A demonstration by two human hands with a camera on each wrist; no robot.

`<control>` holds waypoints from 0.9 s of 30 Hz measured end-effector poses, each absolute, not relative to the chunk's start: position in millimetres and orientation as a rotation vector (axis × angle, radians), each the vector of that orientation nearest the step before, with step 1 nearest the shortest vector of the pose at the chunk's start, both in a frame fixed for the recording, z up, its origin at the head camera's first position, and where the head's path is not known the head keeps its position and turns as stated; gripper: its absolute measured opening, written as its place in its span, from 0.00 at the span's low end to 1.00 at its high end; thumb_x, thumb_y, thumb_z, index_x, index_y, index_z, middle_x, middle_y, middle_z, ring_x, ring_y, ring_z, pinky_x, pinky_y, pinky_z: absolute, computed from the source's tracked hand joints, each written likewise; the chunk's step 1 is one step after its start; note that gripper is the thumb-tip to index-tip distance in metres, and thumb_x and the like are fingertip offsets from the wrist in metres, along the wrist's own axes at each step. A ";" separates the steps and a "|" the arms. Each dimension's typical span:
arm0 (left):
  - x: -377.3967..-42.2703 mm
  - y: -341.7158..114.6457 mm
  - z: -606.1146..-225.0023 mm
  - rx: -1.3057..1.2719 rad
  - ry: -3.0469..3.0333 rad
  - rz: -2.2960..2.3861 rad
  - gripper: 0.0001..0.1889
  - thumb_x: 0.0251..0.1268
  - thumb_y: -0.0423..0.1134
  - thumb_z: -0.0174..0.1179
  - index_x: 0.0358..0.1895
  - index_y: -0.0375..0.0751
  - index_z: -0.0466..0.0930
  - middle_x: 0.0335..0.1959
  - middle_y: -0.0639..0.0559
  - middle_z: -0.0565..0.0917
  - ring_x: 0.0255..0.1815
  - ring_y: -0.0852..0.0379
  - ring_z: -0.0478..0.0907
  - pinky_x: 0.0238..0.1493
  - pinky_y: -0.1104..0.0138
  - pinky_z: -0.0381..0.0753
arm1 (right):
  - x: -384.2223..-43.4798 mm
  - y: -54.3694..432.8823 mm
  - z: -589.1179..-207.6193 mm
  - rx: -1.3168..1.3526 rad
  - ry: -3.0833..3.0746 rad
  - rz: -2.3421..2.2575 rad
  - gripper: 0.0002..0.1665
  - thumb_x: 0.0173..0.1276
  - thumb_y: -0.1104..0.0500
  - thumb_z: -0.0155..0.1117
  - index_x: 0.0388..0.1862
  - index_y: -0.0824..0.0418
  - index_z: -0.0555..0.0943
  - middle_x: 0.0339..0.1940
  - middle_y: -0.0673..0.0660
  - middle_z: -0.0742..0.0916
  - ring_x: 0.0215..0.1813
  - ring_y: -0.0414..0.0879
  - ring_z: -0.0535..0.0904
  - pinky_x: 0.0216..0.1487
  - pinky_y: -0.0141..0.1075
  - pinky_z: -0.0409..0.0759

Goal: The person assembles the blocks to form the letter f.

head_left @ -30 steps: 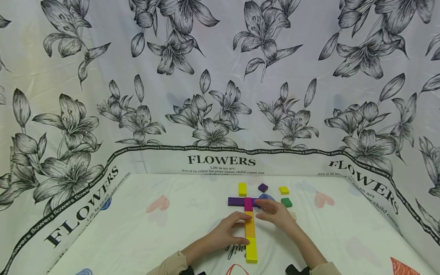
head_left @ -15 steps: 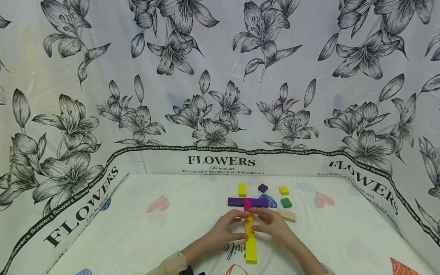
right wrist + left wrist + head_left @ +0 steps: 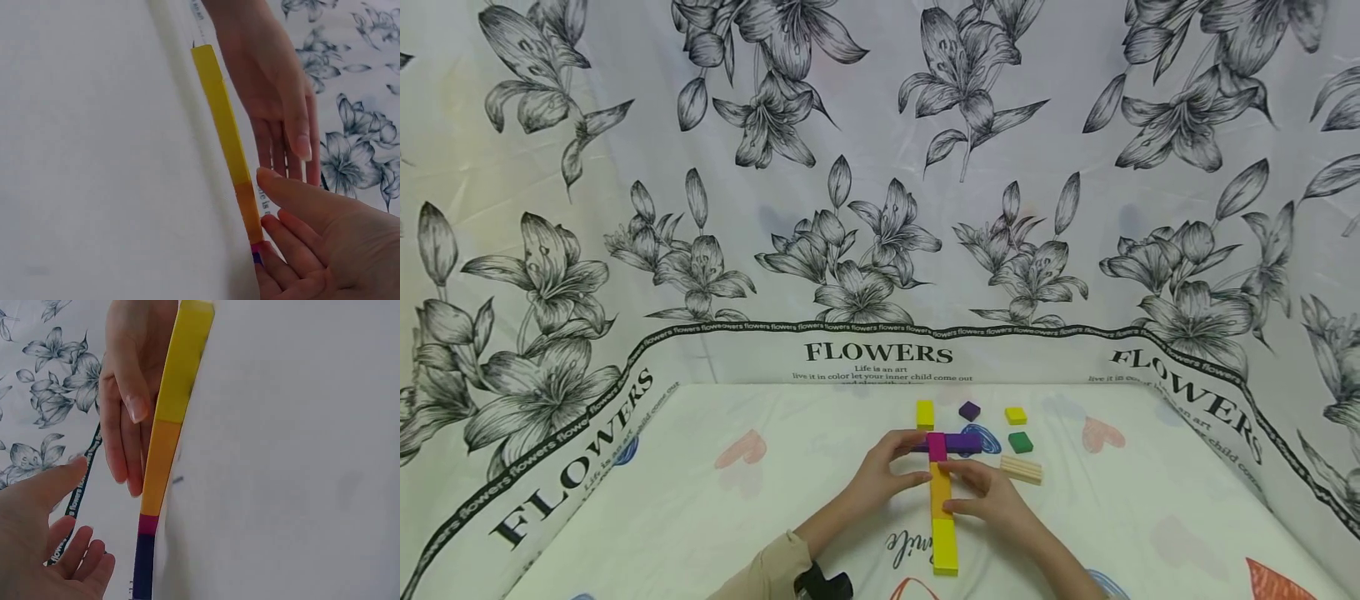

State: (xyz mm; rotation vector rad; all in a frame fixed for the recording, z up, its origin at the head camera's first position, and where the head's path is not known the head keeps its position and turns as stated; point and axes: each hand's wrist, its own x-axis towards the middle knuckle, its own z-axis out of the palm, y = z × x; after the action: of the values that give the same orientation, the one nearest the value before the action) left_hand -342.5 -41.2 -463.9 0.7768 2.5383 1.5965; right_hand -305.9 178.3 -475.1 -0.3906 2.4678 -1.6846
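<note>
A yellow block (image 3: 944, 547), an orange block (image 3: 940, 492) and a magenta block (image 3: 937, 447) form a straight row, crossed at its far end by a purple bar (image 3: 962, 442). My left hand (image 3: 883, 473) is left of the row, thumb and fingers spread. Its fingertips overlap the left purple portion, partly hidden behind them. To the right, my right hand (image 3: 996, 500) has its fingertips and thumb at the orange block's side. Both hands appear in the left wrist view, where the left hand (image 3: 62, 531) has its thumb well apart from its fingers.
Beyond the cross lie a yellow block (image 3: 925, 415), a purple piece (image 3: 970, 411), a small yellow block (image 3: 1016, 415) and a green piece (image 3: 1020, 442). Pale wooden sticks (image 3: 1021, 469) lie to the right. A flowered cloth (image 3: 880, 250) rises behind the table.
My right hand has come back from the right purple bar to the orange block's side. My left hand has moved from the orange block up toward the left purple portion.
</note>
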 end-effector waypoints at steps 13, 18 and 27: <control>-390.4 -37.3 -457.1 0.665 2.664 1.559 0.36 0.58 0.43 0.70 0.69 0.43 0.65 0.66 0.45 0.72 0.67 0.46 0.70 0.71 0.51 0.71 | -305.8 177.3 -476.8 -0.408 2.438 -1.701 0.33 0.57 0.56 0.75 0.63 0.56 0.77 0.64 0.57 0.81 0.73 0.59 0.68 0.73 0.53 0.66; -411.9 -37.8 -457.6 0.648 2.678 1.510 0.37 0.58 0.40 0.70 0.70 0.41 0.64 0.66 0.42 0.71 0.67 0.45 0.69 0.71 0.52 0.71 | -304.8 177.0 -476.5 -0.396 2.442 -1.692 0.33 0.57 0.55 0.75 0.63 0.56 0.77 0.64 0.56 0.81 0.73 0.59 0.68 0.73 0.55 0.66; -441.5 -37.4 -459.8 0.633 2.643 1.429 0.40 0.57 0.37 0.70 0.71 0.34 0.60 0.69 0.36 0.70 0.70 0.39 0.67 0.72 0.49 0.69 | -306.0 176.8 -477.7 -0.410 2.448 -1.683 0.33 0.58 0.55 0.74 0.63 0.56 0.77 0.64 0.56 0.81 0.73 0.58 0.68 0.73 0.53 0.65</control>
State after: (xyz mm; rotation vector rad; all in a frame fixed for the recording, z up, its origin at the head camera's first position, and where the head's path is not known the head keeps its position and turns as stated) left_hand -441.5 -37.4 -459.8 0.6335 2.6431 1.4291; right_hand -306.0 176.8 -477.7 -0.4101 2.4481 -1.6829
